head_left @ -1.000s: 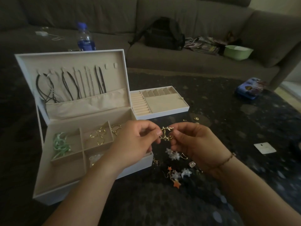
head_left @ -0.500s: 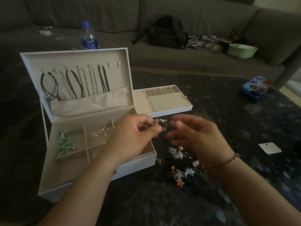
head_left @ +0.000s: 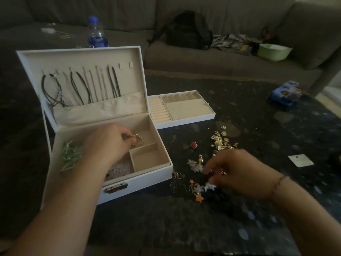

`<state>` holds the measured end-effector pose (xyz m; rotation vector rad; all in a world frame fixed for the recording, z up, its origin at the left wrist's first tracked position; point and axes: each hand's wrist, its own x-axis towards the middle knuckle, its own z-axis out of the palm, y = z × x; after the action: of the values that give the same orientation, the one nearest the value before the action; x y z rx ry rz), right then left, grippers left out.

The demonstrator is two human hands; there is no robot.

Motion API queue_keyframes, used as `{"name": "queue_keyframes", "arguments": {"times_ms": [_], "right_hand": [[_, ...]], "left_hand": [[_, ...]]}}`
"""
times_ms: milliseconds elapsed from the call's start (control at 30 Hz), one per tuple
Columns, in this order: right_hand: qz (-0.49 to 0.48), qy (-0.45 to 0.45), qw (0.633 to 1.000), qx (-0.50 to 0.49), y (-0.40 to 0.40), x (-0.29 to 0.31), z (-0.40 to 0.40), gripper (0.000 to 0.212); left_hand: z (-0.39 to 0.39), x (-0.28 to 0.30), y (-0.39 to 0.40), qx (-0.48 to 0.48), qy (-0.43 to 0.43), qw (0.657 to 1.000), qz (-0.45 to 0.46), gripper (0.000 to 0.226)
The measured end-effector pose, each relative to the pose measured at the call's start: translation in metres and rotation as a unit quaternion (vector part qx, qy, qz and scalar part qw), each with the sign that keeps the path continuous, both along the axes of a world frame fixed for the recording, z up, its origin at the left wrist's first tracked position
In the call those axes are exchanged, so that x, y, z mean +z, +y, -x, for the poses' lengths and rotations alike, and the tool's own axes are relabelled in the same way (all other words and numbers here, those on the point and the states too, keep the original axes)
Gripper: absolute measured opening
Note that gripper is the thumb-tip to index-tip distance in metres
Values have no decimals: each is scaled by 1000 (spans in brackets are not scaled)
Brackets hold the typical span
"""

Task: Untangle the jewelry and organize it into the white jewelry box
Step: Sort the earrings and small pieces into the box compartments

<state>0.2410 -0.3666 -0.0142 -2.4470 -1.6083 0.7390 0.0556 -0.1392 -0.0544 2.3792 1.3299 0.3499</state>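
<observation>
Dark speckled tabletop (head_left: 258, 111) fills my view. My left hand (head_left: 107, 143) pinches a gold earring (head_left: 137, 140) over the white jewelry box (head_left: 147, 174); my right hand (head_left: 238, 172), blurred, fingers loosely spread, touches the loose jewelry pile (head_left: 199, 167) beside it.

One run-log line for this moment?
left hand: holds gold earring inside jewelry box | right hand: over loose jewelry, grip unclear

Jewelry box (head_left: 132, 182) sits on table (head_left: 258, 126) at nine o'clock; tray (head_left: 184, 119) behind it; loose jewelry (head_left: 219, 143) at three o'clock; bottle (head_left: 96, 34) at twelve.
</observation>
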Motion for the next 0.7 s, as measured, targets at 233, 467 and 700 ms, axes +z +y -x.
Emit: {"name": "queue_keyframes", "arguments": {"times_ms": [233,467,700], "right_hand": [[53,-106,992,50,0,-19,5,21],[-26,-7,1000,-6,-5,-5,-9,8],[-108,157,981,-41,9,4,4,1]], "left_hand": [[-2,7,-6,-17,-13,998,51,33],[-11,28,-48,-73,-221,972,-40,13],[-33,8,-99,-315,-221,918,94,46]]}}
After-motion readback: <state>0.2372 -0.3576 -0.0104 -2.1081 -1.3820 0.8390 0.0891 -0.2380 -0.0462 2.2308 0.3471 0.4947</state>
